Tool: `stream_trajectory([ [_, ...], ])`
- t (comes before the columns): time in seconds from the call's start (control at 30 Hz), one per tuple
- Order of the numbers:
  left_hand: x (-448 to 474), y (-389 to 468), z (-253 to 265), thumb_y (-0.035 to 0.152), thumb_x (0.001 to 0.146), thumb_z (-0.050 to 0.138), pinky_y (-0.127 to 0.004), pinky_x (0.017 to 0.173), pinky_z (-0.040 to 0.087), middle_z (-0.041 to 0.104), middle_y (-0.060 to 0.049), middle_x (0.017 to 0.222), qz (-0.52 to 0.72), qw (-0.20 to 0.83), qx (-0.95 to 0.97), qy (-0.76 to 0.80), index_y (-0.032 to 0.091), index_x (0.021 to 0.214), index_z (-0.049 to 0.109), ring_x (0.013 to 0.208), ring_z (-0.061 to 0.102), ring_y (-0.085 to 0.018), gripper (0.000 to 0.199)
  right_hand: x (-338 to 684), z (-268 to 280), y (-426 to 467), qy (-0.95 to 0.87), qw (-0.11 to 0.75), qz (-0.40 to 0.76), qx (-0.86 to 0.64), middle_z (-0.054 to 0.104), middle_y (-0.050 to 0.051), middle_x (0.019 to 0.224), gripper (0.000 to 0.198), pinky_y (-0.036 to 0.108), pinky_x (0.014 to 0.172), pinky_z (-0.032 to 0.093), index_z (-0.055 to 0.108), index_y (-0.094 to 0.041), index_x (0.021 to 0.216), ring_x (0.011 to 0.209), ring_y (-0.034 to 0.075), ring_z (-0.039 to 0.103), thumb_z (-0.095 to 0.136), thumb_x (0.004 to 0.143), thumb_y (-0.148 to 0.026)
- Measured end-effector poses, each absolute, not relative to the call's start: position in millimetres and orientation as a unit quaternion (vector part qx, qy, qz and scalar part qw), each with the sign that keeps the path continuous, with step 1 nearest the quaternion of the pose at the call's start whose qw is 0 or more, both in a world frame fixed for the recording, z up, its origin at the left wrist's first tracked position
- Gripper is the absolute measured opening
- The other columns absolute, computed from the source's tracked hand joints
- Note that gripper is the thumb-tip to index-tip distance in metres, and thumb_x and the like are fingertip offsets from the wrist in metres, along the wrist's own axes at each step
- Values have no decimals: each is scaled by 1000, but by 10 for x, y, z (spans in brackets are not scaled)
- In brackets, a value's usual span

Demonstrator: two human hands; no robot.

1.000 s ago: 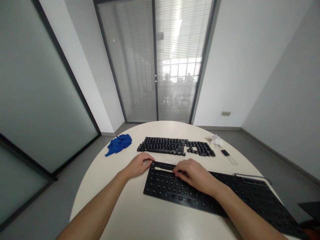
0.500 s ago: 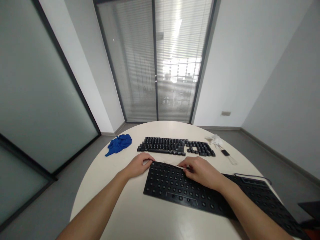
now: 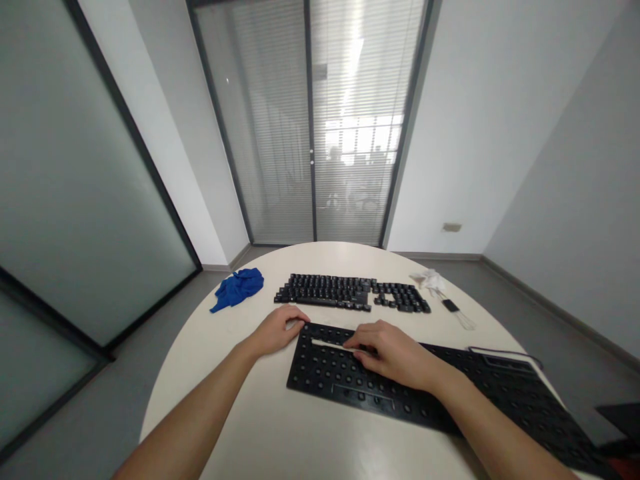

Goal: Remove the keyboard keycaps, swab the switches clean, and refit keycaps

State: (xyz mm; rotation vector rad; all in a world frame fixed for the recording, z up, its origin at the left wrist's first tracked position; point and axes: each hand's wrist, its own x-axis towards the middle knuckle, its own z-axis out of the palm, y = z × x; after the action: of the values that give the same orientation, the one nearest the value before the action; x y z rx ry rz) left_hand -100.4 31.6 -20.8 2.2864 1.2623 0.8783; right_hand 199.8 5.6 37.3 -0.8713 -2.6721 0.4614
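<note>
A black keyboard base [image 3: 357, 400] stripped of its keycaps lies at a slant on the table, with small round switch posts in rows. At its upper left corner, my left hand [image 3: 275, 330] has thumb and forefinger closed on the edge. My right hand [image 3: 387, 353] rests over the upper middle of the board. Pinched in its fingers is a thin white stick [image 3: 327, 344], pointing left and lying across the upper rows of posts. Loose black keycaps [image 3: 325, 290] are laid out in keyboard order beyond the base, with a number block at their right.
A crumpled blue cloth [image 3: 239, 289] lies at the table's left. On the right are a white tissue [image 3: 429, 279] and a keycap puller [image 3: 451, 305] with wire loops. The keyboard's cable [image 3: 505, 352] curves behind it near the edge of the round cream table [image 3: 240, 427].
My right hand has moved a little left and nearer to me, bringing the white stick from the keyboard's far edge onto its upper rows. My left hand has stayed put.
</note>
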Motion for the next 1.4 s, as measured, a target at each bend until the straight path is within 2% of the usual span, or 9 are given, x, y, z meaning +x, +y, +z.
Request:
stream_trajectory([
  [0.33, -995, 310, -234, 19, 90, 57, -35, 90, 47, 73, -6, 97, 311, 194, 814, 450, 20, 97, 74, 95, 64, -22, 18, 2168, 378, 150, -898, 144, 155, -385, 75, 4, 94, 28, 30, 79, 48, 75, -23, 101, 84, 21, 67, 57, 81, -15],
  [0.57, -997, 317, -257, 19, 90, 56, -35, 89, 47, 73, -6, 98, 313, 193, 814, 449, 20, 97, 74, 94, 64, -22, 19, 2207, 357, 182, -889, 137, 142, -413, 74, 4, 91, 34, 29, 76, 47, 75, -24, 103, 81, 20, 67, 57, 77, -12],
  [0.97, -985, 323, -229, 18, 90, 57, -35, 89, 47, 73, -6, 97, 315, 193, 814, 448, 20, 97, 73, 94, 64, -21, 18, 2083, 363, 105, -924, 146, 148, -321, 73, 5, 100, 26, 30, 85, 48, 73, -24, 111, 92, 20, 66, 55, 92, -19],
  [1.4, -990, 321, -216, 20, 91, 57, -35, 90, 47, 73, -5, 98, 312, 191, 816, 447, 20, 97, 74, 95, 64, -22, 18, 2082, 381, 99, -929, 143, 155, -305, 73, 5, 100, 25, 30, 86, 48, 72, -24, 112, 93, 20, 66, 54, 95, -20],
])
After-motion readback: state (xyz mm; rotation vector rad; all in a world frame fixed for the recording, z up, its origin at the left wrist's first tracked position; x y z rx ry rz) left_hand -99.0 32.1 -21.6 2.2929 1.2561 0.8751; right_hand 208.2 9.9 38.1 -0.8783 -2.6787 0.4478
